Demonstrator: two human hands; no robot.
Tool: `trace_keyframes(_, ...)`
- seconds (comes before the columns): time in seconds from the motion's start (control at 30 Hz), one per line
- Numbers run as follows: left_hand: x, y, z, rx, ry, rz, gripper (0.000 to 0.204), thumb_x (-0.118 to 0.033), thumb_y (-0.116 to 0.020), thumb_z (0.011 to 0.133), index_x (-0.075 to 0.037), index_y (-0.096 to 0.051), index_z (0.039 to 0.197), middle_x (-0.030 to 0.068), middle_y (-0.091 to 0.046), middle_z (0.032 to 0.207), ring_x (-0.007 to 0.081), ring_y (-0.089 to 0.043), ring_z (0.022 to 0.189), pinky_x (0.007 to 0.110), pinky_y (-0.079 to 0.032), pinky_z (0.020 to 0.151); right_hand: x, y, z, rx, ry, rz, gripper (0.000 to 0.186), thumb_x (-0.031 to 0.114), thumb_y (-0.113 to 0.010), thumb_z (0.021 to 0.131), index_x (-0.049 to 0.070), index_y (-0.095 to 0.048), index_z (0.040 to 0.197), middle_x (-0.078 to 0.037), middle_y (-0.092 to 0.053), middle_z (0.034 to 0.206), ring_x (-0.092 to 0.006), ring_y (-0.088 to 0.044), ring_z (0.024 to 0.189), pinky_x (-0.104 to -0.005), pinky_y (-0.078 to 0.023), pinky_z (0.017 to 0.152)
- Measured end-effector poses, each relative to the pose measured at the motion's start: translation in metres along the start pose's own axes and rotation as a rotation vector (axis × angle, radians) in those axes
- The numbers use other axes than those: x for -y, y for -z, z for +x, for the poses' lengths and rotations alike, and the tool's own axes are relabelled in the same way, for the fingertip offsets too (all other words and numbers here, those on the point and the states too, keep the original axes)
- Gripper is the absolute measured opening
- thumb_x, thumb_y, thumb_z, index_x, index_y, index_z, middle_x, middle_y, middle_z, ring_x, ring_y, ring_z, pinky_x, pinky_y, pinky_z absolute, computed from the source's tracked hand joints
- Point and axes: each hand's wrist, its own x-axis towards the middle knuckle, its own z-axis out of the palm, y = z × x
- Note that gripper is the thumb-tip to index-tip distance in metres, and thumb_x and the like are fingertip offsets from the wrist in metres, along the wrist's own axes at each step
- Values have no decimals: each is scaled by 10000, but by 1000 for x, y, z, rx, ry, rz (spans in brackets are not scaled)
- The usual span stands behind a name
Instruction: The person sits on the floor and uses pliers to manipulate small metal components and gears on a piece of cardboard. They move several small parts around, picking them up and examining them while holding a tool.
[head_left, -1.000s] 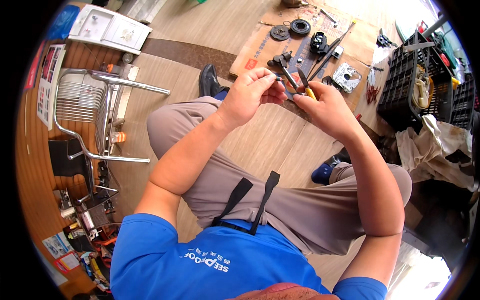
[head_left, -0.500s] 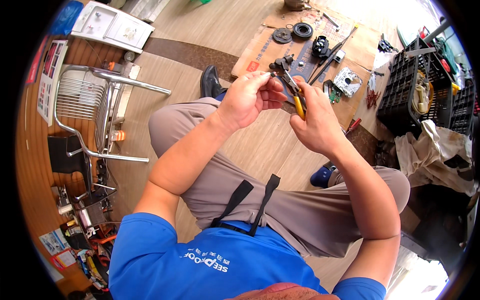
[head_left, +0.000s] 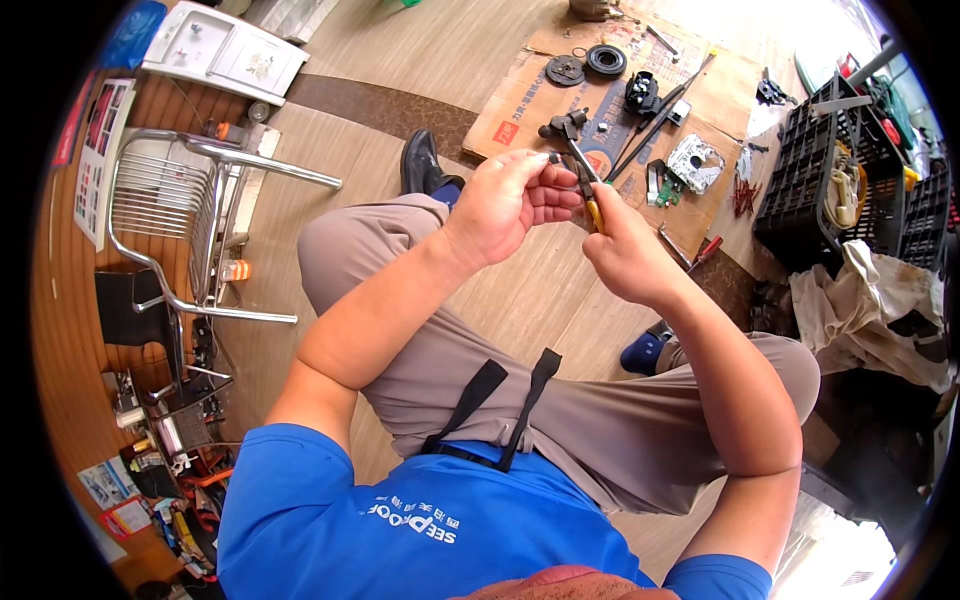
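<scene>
My left hand (head_left: 497,208) is raised over the near edge of the cardboard, thumb and forefinger pinching a small dark part (head_left: 556,158) too small to name. Its other fingers curl loosely beneath. Close beside it, my right hand (head_left: 632,248) grips pliers with yellow handles (head_left: 596,216). The plier jaws point up toward the left fingertips; whether they touch the small part I cannot tell. Just beyond the hands, a dark hammer-like tool (head_left: 564,124) lies on the cardboard (head_left: 515,105).
On the cardboard lie a black ring-shaped part (head_left: 606,61), a grey disc (head_left: 565,70), a black housing (head_left: 641,92) and a metal plate (head_left: 695,163). A black crate (head_left: 800,190) with tools stands right. A screwdriver (head_left: 708,249) lies near it. A metal-framed chair (head_left: 165,210) is left.
My right hand has turned and closed in around the plier handles, so less yellow shows. The left hand has shifted slightly to the right, still pinching the small part.
</scene>
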Motion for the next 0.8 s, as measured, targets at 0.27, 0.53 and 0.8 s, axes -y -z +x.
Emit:
trace_keyframes(0.27, 0, 1, 0, -99, -60, -40, 247, -186, -420, 987, 4, -574, 961, 137, -652, 1008, 235, -660, 843, 363, -540, 755, 21, 13, 4, 106, -349, 849, 371, 100, -602, 793, 64, -512, 1151, -21, -552, 964, -125, -560, 853, -334, -521, 684)
trace_keyframes(0.53, 5, 4, 1, -131, -98, -5, 232, -185, -452, 983, -30, -586, 874, 111, -659, 952, 215, -658, 817, 359, -544, 730, 8, 1, 0, -62, -8, -266, 497, -47, -461, 762, -96, -425, 1256, -326, -521, 1186, -446, -466, 1185, -444, -384, 1014)
trace_keyframes(0.8, 10, 3, 1, -64, -133, 4, 208, -184, -473, 983, -38, -598, 902, 84, -657, 932, 205, -656, 829, 353, -537, 754, 0, -6, 0, -101, 66, -285, 598, -92, -452, 745, -109, -326, 1329, -349, -409, 1287, -460, -375, 1264, -454, -327, 1072)
